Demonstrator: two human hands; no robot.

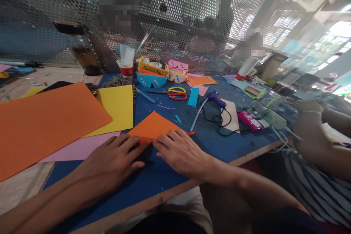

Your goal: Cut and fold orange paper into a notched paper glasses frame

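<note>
A small orange paper piece (153,125) lies on the blue table top (153,182) right in front of me. My left hand (113,161) rests palm down at its near left corner, fingers stretched and pressing on the paper's edge. My right hand (181,151) lies flat against the near right edge, fingers extended onto the orange paper. Both hands press the sheet down; neither lifts it.
Large orange (46,124), yellow (117,108) and pink (79,148) sheets lie to the left. Scissors (175,93), a blue glue gun (215,98) with black cord, a pink device (249,120), paper masks (150,79) and a cup (126,67) sit farther back. Another person's arm (312,135) is at the right.
</note>
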